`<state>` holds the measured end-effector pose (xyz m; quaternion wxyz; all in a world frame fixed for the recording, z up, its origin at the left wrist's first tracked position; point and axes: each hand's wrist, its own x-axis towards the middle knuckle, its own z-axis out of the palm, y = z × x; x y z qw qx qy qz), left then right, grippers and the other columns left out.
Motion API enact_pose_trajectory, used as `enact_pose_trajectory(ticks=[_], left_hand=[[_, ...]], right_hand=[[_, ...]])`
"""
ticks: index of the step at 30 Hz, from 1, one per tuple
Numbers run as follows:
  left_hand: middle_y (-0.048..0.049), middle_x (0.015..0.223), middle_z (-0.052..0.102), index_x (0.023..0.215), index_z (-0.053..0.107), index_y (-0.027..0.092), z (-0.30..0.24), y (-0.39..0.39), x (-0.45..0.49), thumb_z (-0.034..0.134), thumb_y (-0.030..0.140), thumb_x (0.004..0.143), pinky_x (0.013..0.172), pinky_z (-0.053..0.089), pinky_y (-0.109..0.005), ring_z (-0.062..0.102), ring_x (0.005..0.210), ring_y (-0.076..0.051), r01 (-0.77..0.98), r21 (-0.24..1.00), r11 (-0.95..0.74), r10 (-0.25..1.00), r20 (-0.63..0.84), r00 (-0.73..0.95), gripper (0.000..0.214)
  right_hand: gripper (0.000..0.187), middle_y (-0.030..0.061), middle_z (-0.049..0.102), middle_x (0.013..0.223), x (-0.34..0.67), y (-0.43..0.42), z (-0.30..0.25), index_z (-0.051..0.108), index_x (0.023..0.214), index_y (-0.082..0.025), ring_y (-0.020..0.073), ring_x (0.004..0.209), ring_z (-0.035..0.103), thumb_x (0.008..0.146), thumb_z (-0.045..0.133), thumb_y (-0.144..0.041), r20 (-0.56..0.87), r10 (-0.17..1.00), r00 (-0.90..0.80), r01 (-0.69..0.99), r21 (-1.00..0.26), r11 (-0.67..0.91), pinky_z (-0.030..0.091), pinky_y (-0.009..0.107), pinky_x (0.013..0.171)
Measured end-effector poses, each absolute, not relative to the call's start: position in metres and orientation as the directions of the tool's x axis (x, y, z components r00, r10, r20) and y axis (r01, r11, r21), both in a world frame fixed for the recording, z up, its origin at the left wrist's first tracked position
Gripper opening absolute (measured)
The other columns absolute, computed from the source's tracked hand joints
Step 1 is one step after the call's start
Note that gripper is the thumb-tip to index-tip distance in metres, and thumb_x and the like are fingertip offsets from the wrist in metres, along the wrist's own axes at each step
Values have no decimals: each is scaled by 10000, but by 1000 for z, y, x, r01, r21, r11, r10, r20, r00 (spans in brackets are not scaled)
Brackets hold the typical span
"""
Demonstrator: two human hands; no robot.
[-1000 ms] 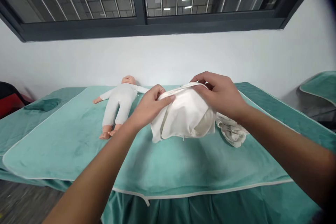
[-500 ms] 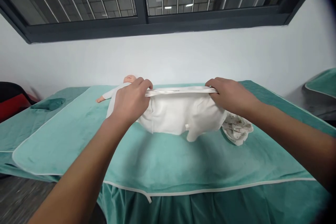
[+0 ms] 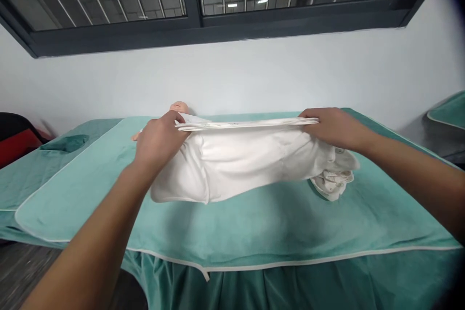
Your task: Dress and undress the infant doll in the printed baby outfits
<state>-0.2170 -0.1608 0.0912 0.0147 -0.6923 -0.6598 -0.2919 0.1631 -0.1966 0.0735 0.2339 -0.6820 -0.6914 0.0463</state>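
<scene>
Left hand (image 3: 162, 138): closed in a pinch on the white cloth (image 3: 247, 155), by the top edge near one end.
Right hand (image 3: 332, 128): pinching the same edge toward the other end, well apart from the left.
White cloth: up off the green blanket (image 3: 232, 247), stretched out sideways, drooping in loose folds below a pretty straight top edge.
Weight: probably next to nothing, judging by the easy hang.
Feel: soft and floppy, no real stiffness. Maybe a bit stretchy, can't tell for sure.
Grip: looks matte, so likely not slippery. Should be fine in a light pinch.
Fragile?: nah, probably just prone to creasing, or sagging mid-span if slackened.
Best hold: along the layered-looking top edge, out near both ends, kept taut. Would skip the lower folds, likely to bunch up.
Doll (image 3: 179, 106): lying behind the cloth and left hand, mostly hidden.
Crumpled patterned cloth (image 3: 331, 189): on the blanket, lower than the right hand, partly hidden too.
</scene>
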Motion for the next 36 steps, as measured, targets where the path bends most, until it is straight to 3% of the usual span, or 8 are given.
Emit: enact_pose_trajectory(ticks=[4,7,12,14,18,22,26,36], left_hand=[[-95,730,660,854,670,270,93,-141,-225,680,587,700,686,410,-401,612,715,-322,975,208,-77,946,324,5,353],[-111,784,688,890,668,249,73,-119,-221,624,599,747,694,436,-396,632,746,-318,989,121,-90,965,257,56,381],[-240,1218,612,1202,590,138,-3,-115,-184,358,158,908,873,439,-492,575,1104,-378,992,-37,-119,905,407,124,374],[-241,1298,568,1234,576,133,-38,-126,-165,298,85,910,968,399,-528,506,1215,-377,949,3,-314,884,367,292,430],[-158,1259,616,1144,624,168,-86,-135,-141,347,48,891,993,438,-404,545,1205,-278,881,153,-448,885,213,413,393],[-176,1351,572,1209,581,131,-97,-113,-138,355,142,945,1075,396,-392,497,1299,-271,907,239,-347,933,189,307,348],[-191,1374,554,1328,484,116,-97,-84,-136,371,249,966,1061,413,-442,474,1324,-310,929,323,-181,976,174,130,403],[-226,1504,438,1472,334,42,-113,-33,-118,341,326,982,1121,371,-443,369,1417,-331,932,359,-49,983,183,-19,566]], right_hand=[[159,31,739,803,172,-180,80,707,792,-260,229,644,659,742,559,-233,47,996,-72,931,-355,84,447,302,502],[152,38,747,912,161,-161,61,701,823,-254,243,770,685,756,567,-224,-103,986,-129,954,-283,95,486,313,607],[404,232,603,1295,103,-152,-17,602,1236,-138,375,1166,574,856,466,-118,125,989,85,993,-93,-74,439,505,938],[465,235,499,1433,76,-157,-52,556,1300,-113,367,1298,462,863,413,-46,285,957,-60,995,-65,82,344,505,1065],[419,160,558,1384,43,-155,-96,581,1255,-145,276,1257,489,926,335,-65,252,950,-185,957,-172,232,346,373,1074],[362,180,607,1299,39,-131,-105,598,1203,-115,287,1238,504,981,320,-178,213,976,-53,970,-221,101,369,397,1058],[407,206,505,1433,42,-105,-107,535,1304,-84,341,1318,444,974,388,-273,217,973,84,970,-241,-30,367,470,1067],[496,154,451,1516,57,-60,-120,436,1437,-102,300,1369,420,990,363,-304,258,966,35,970,-241,29,330,426,1124]])
